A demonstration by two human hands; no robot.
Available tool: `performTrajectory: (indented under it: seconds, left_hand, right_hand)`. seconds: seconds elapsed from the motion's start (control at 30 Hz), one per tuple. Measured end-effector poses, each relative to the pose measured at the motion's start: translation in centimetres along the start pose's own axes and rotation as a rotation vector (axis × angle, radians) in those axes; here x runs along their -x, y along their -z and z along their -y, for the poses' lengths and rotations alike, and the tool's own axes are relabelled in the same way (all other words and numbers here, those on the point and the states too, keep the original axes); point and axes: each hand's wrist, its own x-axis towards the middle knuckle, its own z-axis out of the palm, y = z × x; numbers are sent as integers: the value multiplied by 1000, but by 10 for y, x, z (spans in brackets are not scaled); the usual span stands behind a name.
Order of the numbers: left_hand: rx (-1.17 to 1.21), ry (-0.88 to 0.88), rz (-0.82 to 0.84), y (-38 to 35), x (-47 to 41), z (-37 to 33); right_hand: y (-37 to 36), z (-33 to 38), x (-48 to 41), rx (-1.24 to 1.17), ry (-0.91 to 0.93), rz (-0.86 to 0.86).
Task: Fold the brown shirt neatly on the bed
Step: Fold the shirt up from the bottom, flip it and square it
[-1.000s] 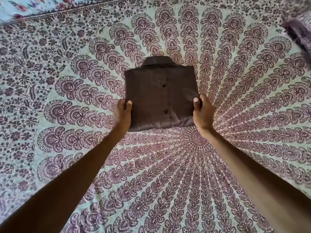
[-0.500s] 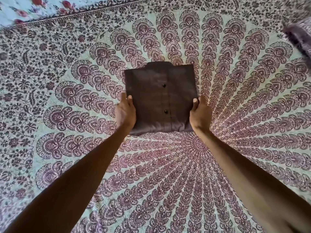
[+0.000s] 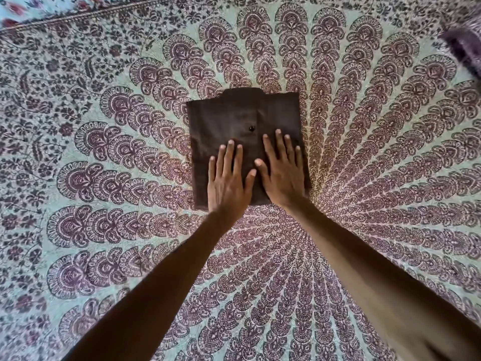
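The brown shirt (image 3: 234, 118) lies folded into a compact rectangle on the bed (image 3: 104, 152), collar at the far edge and one dark button showing on the placket. My left hand (image 3: 227, 178) lies flat on the shirt's near left part, fingers straight and spread. Beside it, my right hand (image 3: 282, 170) presses flat on the near right part, fingers straight. The two thumbs almost touch. Both hands cover the shirt's lower half and hide its second button.
A patterned maroon and pale green bedspread covers the whole bed. A purple-toned cloth or pillow (image 3: 466, 48) sits at the far right edge. A floral sheet strip (image 3: 31, 9) shows at the far left corner.
Both hands let go of the shirt's side edges and moved onto its top, now lying flat. The shirt rests fully down on the bedspread.
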Motion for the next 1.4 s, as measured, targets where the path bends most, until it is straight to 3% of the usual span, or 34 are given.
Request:
performTrajectory:
  seconds: [0.23, 0.37, 0.53, 0.6, 0.73, 0.83, 0.97, 1.1, 1.2, 1.3, 1.33, 1.4]
  left_hand:
    - [-61, -3, 42, -10, -11, 12]
    - [-88, 118, 4, -4, -6, 36]
    - [-64, 61, 31, 5, -3, 56]
    - [-9, 200, -10, 10, -1, 57]
    - [225, 527, -124, 27, 13, 43]
    - [392, 666, -121, 35, 10, 36]
    - [391, 769, -39, 43, -7, 49]
    - [224, 702, 57, 50, -14, 53]
    - [182, 678, 118, 55, -12, 52]
    - [125, 498, 58, 59, -4, 40]
    - [198, 412, 22, 61, -2, 34]
    - [722, 437, 85, 74, 1, 12]
  right_hand:
    - [-5, -10, -13, 48, -86, -5]
    - [-3, -22, -13, 33, -127, 34]
    - [1, -27, -16, -19, -86, 79]
    - [8, -27, -13, -88, -143, 3]
    - [22, -20, 1, -209, -506, -174]
    - [27, -22, -4, -398, -655, -68]
    - [47, -37, -32, -827, -761, 120]
    - [55, -36, -39, -1015, -717, 245]
    - [70, -27, -31, -1095, -607, 231]
    - [108, -14, -20, -1138, -461, 178]
    - [123, -9, -17, -1127, -405, 158]
    - [164, 6, -9, -1016, -267, 98]
